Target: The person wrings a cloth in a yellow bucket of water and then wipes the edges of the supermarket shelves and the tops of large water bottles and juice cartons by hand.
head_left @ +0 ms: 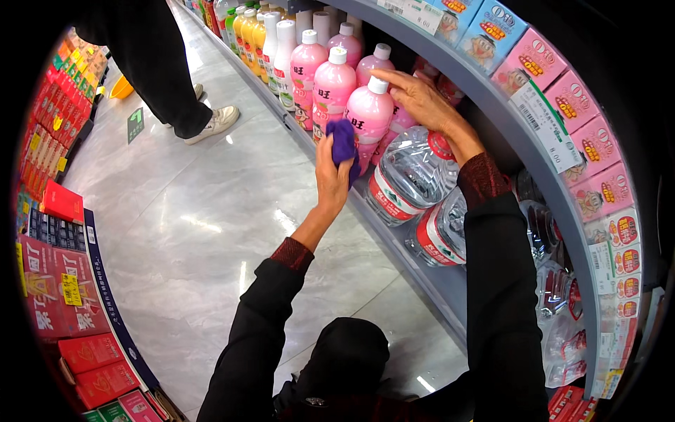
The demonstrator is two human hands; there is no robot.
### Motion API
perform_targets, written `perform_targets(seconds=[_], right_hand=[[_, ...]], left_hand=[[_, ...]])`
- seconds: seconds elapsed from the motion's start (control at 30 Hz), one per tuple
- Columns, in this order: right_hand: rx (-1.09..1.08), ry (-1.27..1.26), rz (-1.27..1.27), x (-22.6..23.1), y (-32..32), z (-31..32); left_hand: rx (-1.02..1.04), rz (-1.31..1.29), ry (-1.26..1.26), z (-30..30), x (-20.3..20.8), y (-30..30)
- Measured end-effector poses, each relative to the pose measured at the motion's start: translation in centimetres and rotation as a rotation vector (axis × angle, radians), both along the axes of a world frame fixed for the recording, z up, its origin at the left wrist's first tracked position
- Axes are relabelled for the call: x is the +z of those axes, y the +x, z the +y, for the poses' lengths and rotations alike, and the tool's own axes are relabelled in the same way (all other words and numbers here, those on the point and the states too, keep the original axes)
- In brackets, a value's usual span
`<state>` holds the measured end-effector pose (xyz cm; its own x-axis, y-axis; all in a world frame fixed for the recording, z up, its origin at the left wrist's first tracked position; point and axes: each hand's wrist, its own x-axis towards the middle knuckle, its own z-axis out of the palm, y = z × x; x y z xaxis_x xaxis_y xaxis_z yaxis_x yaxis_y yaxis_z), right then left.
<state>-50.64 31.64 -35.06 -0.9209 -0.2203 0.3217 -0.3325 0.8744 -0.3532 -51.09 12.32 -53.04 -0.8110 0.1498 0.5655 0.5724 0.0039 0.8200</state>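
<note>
Wiping: left hand [330,177] is clutching purple cloth [343,143], 12 o'clock
Right hand [423,102]: reaching cap [378,85], pinch unclear
Pink bottle [370,111]: probably mid-wipe, others unclear

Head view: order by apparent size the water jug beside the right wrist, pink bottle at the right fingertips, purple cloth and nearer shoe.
1. Water jug
2. Pink bottle
3. Purple cloth and nearer shoe: too alike to rank; the shoe is farther away.

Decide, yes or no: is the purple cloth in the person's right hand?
No, the left hand holds the purple cloth at a pink bottle.
</note>
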Motion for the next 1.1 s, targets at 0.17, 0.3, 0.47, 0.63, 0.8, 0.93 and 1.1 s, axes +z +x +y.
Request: perform_targets(seconds=[0.17, 0.3, 0.47, 0.63, 0.8, 0.93, 1.1], right_hand=[[0.030, -0.148, 0.037, 0.0, 0.0, 0.1], [0.081, -0.170, 0.119, -0.9, -0.3, 0.6], [0.034, -0.130, -0.087, -0.2, -0.3, 0.9], [0.085, -0.202, -0.088, 0.0, 0.1, 0.3], [0.038, -0.194, -0.082, -0.1, 0.2, 0.7], [0.044, -0.178, -0.084, 0.1, -0.2, -0.4], [0.039, -0.212, -0.079, -0.2, 0.1, 0.2]], left_hand=[[-0.019, 0.163, -0.064, 3.6, 10.2, -2.6], [0.091, 0.221, 0.010, 4.8, 8.6, -2.5], [0.165, -0.008, -0.051, 2.9, -0.8, -0.3], [0.000, -0.532, 0.256, -2.7, -0.1, 0.7], [0.097, 0.068, 0.292, -0.3, 10.9, -6.3], [0.290, 0.429, -0.044, 2.0, 15.6, -14.0], [0.116, 0.091, -0.477, 4.2, 16.5, -14.4]])
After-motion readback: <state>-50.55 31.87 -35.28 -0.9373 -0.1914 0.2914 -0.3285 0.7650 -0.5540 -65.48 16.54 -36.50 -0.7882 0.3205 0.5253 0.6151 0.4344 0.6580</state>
